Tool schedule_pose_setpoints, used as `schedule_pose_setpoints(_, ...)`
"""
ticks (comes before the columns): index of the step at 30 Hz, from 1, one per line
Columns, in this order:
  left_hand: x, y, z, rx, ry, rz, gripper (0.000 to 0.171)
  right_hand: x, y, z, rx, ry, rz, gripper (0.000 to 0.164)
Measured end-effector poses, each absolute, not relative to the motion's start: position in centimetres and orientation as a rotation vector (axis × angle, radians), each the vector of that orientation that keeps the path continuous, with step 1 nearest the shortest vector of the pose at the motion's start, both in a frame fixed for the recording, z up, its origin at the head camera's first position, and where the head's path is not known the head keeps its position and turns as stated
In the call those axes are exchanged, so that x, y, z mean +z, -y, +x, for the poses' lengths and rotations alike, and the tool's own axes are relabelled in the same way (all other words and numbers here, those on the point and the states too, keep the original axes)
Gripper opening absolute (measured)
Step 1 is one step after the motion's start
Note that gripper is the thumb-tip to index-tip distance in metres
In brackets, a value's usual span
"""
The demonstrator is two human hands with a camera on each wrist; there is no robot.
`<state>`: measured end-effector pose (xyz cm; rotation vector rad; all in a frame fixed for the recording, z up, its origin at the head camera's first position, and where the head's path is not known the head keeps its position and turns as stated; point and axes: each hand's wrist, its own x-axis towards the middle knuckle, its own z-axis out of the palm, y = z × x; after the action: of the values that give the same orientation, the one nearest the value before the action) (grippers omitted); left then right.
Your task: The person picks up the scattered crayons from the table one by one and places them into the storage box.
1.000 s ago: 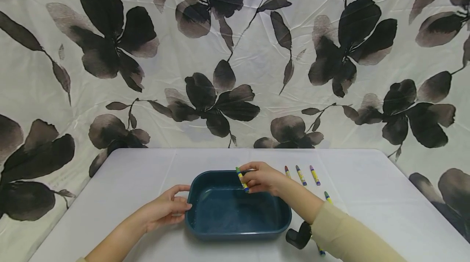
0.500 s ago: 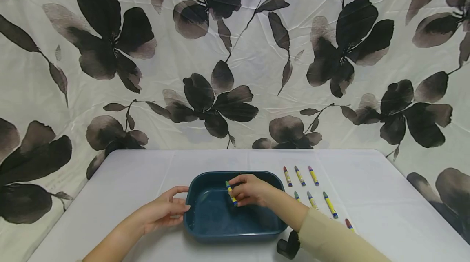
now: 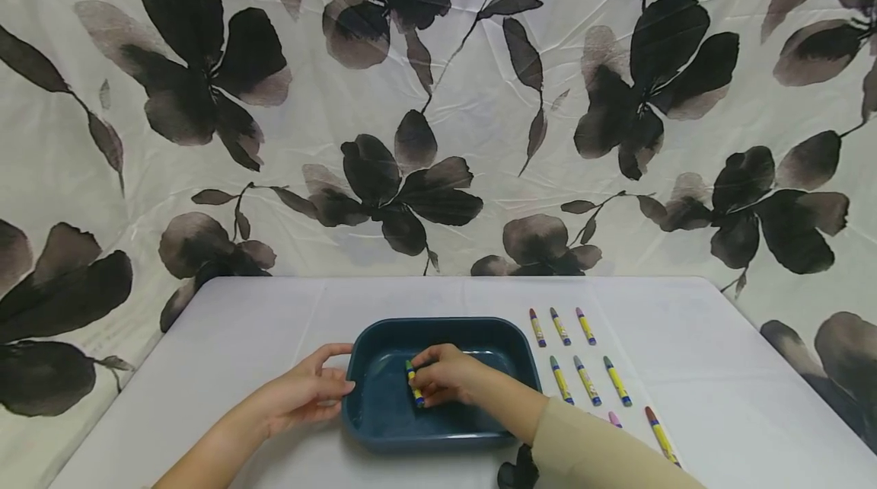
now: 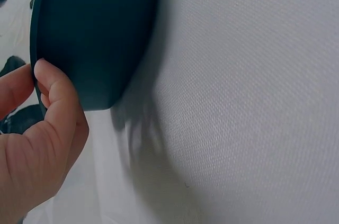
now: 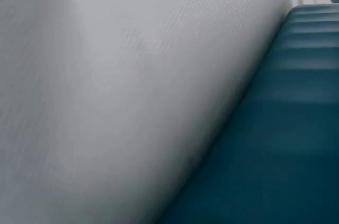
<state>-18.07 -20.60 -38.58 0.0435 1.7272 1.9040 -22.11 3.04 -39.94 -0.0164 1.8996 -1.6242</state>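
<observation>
A dark teal rectangular tub [image 3: 473,426] stands on the white table. My left hand [image 3: 308,391] pinches the tub's left rim; in the left wrist view, the hand [image 4: 45,134] has thumb and fingers on either side of the tub's edge [image 4: 95,28]. Inside the tub, low over its floor, my right hand [image 3: 448,376] holds a green crayon [image 3: 414,385] with a yellow and blue wrapper. I cannot tell whether the crayon touches the floor. The right wrist view has the tub's outer wall [image 5: 286,144] but not the hand.
Right of the tub, several crayons lie in rough rows, among them a red crayon [image 3: 537,327], a purple crayon [image 3: 585,326] and a green crayon [image 3: 617,381]. A pink crayon [image 3: 615,420] is partly behind the sleeve. A floral cloth [image 3: 411,93] hangs behind the table.
My right hand has carried the green crayon from the tub's back rim down and leftward into the tub. More crayons have come into sight behind the arm. The left hand stays at the rim.
</observation>
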Motion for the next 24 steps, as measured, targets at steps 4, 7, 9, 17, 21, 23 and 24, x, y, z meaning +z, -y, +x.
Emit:
schedule_pose_setpoints(4, -38.5, 20.5, -18.2, 1.895, -1.738, 0.047, 0.068, -39.9, -2.5, -22.1, -1.624, -1.916, -0.008, 0.028)
schedule_pose_setpoints(7, -38.5, 20.5, -18.3, 1.891, -1.745, 0.045, 0.068, -39.9, -2.1, -22.0, -1.622, -1.928, -0.003, 0.027)
schedule_pose_setpoints(9, -38.5, 20.5, -18.3, 1.891, -1.749, 0.051, 0.068, -40.0, -1.9, -22.0, -1.628, -1.932, 0.001, 0.027)
schedule_pose_setpoints(17, -38.5, 20.5, -18.2, 1.892, -1.721, 0.047, 0.067, -40.3, -1.4, -22.0, -1.634, -1.963, 0.02, 0.027)
schedule_pose_setpoints(21, -38.4, 20.5, -18.2, 1.885, -1.735, 0.038, 0.067, -40.3, -1.2, -22.1, -1.643, -1.948, 0.033, 0.03)
schedule_pose_setpoints(23, -38.4, 20.5, -18.2, 1.877, -1.749, 0.034, 0.067, -40.3, -1.2, -22.2, -1.65, -1.947, 0.037, 0.031)
schedule_pose_setpoints(24, -38.4, 20.4, -18.3, 1.872, -1.757, 0.034, 0.067, -40.2, -1.2, -22.2, -1.652, -1.948, 0.037, 0.031)
